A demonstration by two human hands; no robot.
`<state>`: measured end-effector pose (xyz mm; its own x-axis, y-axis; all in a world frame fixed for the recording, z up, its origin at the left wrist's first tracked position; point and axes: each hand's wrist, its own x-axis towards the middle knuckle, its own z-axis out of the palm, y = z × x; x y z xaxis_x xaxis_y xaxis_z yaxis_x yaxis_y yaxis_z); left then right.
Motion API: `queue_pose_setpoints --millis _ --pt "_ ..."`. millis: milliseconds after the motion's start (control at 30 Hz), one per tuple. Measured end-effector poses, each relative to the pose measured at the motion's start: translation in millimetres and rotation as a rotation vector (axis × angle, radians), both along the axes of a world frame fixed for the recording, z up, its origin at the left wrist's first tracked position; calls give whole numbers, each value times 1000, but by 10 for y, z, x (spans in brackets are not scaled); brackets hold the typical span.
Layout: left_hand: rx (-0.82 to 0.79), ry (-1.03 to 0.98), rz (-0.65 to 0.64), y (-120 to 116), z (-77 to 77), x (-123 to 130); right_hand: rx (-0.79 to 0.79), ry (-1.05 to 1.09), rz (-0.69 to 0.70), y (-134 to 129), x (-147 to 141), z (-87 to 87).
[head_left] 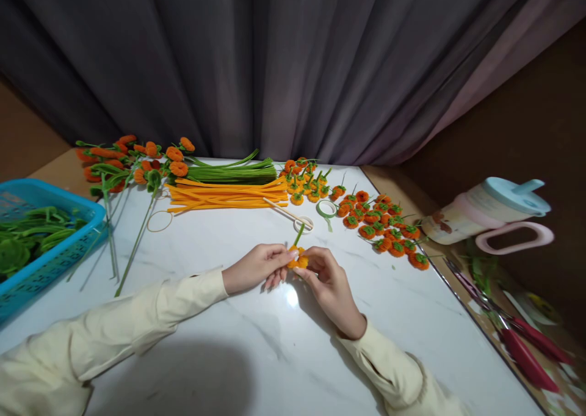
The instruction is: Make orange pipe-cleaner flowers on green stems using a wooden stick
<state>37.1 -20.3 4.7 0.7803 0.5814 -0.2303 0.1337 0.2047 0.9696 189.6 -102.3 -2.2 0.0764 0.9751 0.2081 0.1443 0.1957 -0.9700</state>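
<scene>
Between my two hands is a small yellow-orange pipe-cleaner flower [300, 259] with a green stem pointing up and away. My left hand [268, 264] pinches its left side, thumb on top. The fingers of my right hand [324, 274] close on its right side. Just beyond lie a wooden stick [286, 213] and a small white ring [303, 223]. A roll of green tape [326, 208] rests a little to the right. Behind these are a bundle of orange-yellow pipe cleaners [224, 195] and a bundle of green ones [233, 171].
Finished orange flowers [174, 154] on stems lie at the back left, near a blue basket [94, 220] of green leaves. Small yellow flower heads [314, 187] and orange flower heads [368, 231] spread to the right. A tumbler [471, 211] and red-handled pliers [526, 355] are at the far right.
</scene>
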Motion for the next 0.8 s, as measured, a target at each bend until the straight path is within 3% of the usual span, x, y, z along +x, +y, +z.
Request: queue_pose_setpoints --millis 367,433,533,600,667,800 --pt "-46 0 -69 92 -34 -18 -87 65 71 -31 -6 15" --pt "81 -48 52 131 -6 -50 -156 176 110 -30 -4 53" --pt "544 -163 252 202 40 -134 -289 373 167 -6 20 136" --pt "871 -185 161 228 50 -179 -346 437 187 12 48 196" --pt "1044 -126 46 225 36 -190 -369 459 197 24 79 246" --pt "1083 1 -100 209 5 -153 -356 418 163 24 153 302"
